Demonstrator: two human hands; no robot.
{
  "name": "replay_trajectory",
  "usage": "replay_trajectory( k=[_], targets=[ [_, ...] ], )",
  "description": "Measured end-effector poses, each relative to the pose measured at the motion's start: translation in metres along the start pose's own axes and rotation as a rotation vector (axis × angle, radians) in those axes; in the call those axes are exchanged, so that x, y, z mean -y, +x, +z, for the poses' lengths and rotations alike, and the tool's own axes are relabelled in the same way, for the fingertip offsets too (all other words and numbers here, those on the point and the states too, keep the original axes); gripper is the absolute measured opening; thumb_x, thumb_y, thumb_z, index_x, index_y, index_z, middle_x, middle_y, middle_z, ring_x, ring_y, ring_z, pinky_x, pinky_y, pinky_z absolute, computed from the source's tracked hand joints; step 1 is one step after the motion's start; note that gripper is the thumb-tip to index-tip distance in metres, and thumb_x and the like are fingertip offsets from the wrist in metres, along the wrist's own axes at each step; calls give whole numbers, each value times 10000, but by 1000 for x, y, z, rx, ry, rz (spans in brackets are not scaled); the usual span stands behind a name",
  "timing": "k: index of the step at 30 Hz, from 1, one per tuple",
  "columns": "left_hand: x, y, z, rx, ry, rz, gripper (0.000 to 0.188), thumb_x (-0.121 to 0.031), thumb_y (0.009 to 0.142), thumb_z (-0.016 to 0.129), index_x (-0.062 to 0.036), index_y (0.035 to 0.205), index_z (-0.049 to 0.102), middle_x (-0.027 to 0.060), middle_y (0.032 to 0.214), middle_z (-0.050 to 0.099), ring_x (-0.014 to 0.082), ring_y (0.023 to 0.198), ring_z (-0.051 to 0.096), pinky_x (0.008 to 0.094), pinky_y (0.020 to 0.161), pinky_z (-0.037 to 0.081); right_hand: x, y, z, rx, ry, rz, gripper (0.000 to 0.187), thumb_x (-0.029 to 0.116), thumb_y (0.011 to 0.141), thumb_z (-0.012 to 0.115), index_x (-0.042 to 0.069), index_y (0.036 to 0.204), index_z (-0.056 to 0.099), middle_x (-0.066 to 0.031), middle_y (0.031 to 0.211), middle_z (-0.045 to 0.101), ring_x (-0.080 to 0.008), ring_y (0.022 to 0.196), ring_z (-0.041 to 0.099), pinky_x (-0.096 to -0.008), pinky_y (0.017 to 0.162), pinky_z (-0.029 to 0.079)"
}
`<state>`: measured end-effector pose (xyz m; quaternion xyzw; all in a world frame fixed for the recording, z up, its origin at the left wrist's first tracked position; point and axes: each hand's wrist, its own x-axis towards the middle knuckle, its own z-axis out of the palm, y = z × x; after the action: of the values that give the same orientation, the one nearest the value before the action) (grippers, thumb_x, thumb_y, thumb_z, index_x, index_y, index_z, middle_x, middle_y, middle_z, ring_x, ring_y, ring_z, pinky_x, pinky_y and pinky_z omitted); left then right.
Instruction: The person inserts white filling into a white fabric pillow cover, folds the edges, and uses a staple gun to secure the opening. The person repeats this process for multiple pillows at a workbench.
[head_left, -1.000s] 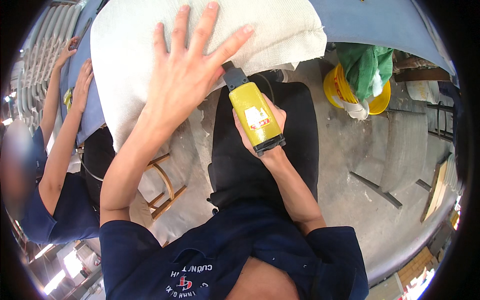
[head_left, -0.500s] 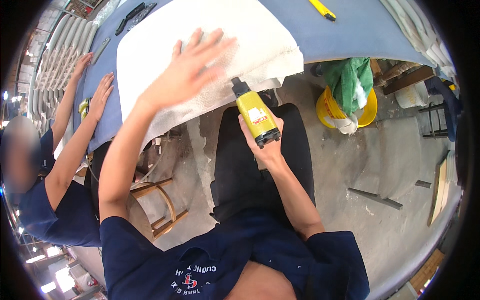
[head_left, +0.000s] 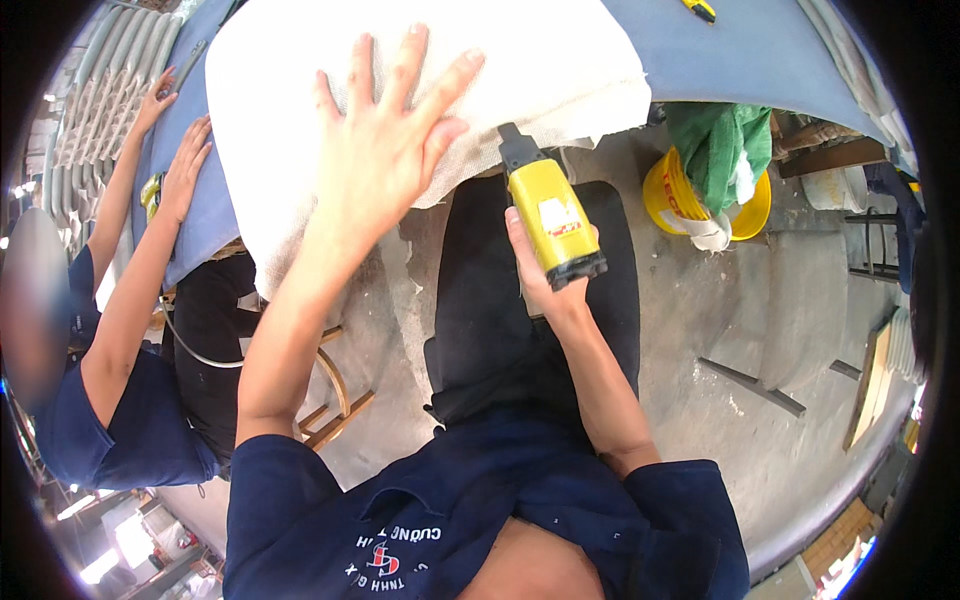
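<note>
A panel covered in off-white woven fabric [head_left: 270, 110] lies at the near edge of a blue-covered table [head_left: 720, 50]. My left hand [head_left: 385, 150] rests on the fabric with its fingers spread wide. In my right hand [head_left: 545, 285] I grip a yellow and black staple gun [head_left: 548, 215]; its handle is mostly hidden beneath its body. The gun's black nose is at the panel's near edge, just right of my left hand; whether it touches the fabric I cannot tell.
To the left, a co-worker's hands [head_left: 185, 170] rest on the blue table beside another yellow tool [head_left: 152, 192]. A yellow bucket [head_left: 665, 195] with green cloth [head_left: 715, 150] stands on the floor at right. A wooden stool [head_left: 340, 415] is at lower left. A yellow-handled tool [head_left: 700, 10] lies at the far right.
My left hand, blurred by motion before, now lies spread on the fabric. The staple gun has come up closer to the panel's near edge. The whole view has shifted a little.
</note>
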<state>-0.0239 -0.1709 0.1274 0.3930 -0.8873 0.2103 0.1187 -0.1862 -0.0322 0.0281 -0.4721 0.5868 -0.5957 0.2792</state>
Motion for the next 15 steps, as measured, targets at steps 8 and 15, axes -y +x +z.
replay_trajectory(
  k=[8,15],
  targets=[
    [-11,-11,-1,17,57,73,788,-325,937,766,-506,1615,410,96,1737,318,450,1536,360,758,1135,346,5,-14,17,39,99,-145,361,4,821,803,-46,1158,683,-95,857,764,-100,737,720,-248,684,542],
    [-8,-9,0,24,79,88,923,-220,869,836,-507,1623,388,114,1736,309,453,1533,366,755,1130,362,8,-3,26,56,125,-137,278,34,840,835,-42,1063,687,-135,898,771,-260,792,796,-304,729,593]
  ],
)
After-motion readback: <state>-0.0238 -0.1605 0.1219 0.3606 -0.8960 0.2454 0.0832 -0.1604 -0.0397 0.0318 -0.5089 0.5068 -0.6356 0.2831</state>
